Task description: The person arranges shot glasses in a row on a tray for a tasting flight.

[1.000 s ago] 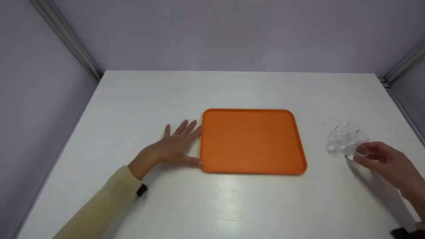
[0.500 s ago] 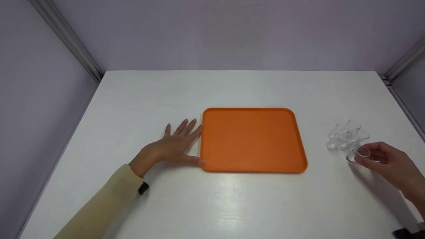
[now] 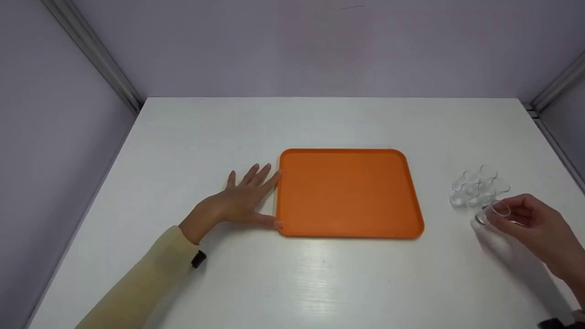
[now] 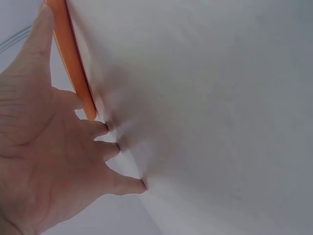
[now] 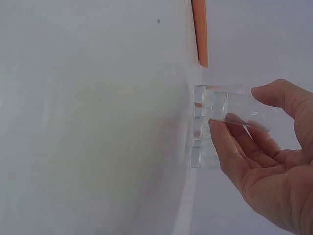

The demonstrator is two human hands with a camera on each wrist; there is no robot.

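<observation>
In the head view an orange tray (image 3: 347, 192) lies flat at the middle of the white table (image 3: 320, 123), with nothing on it; the left hand (image 3: 237, 203) rests flat on the table at the tray's nine o'clock side, fingers straight and spread, thumb and fingertips touching the tray's left rim, gripping nothing; at the tray's three o'clock, well apart from it, a cluster of small clear glass cups (image 3: 475, 187) stands on the table, and at the cluster's five o'clock the right hand (image 3: 532, 224) pinches one clear glass cup (image 3: 491, 212) between thumb and curled fingers, the cup tilted, just beside the others; whether its base touches the table I cannot tell. In the left wrist view the left hand (image 4: 44, 147) lies open, palm toward the camera, the thumb along the tray's orange rim (image 4: 73, 63) and the fingertips pressed to the table. In the right wrist view the right hand (image 5: 264, 171) holds the clear cup (image 5: 234, 105) by its wall, thumb above and fingers below, with the other cups (image 5: 203, 132) just behind it and a corner of the tray (image 5: 200, 29) at twelve o'clock. Judging by this, the work has hardly begun: no cup is on the tray, one is in hand, and the rest wait in the cluster.
</observation>
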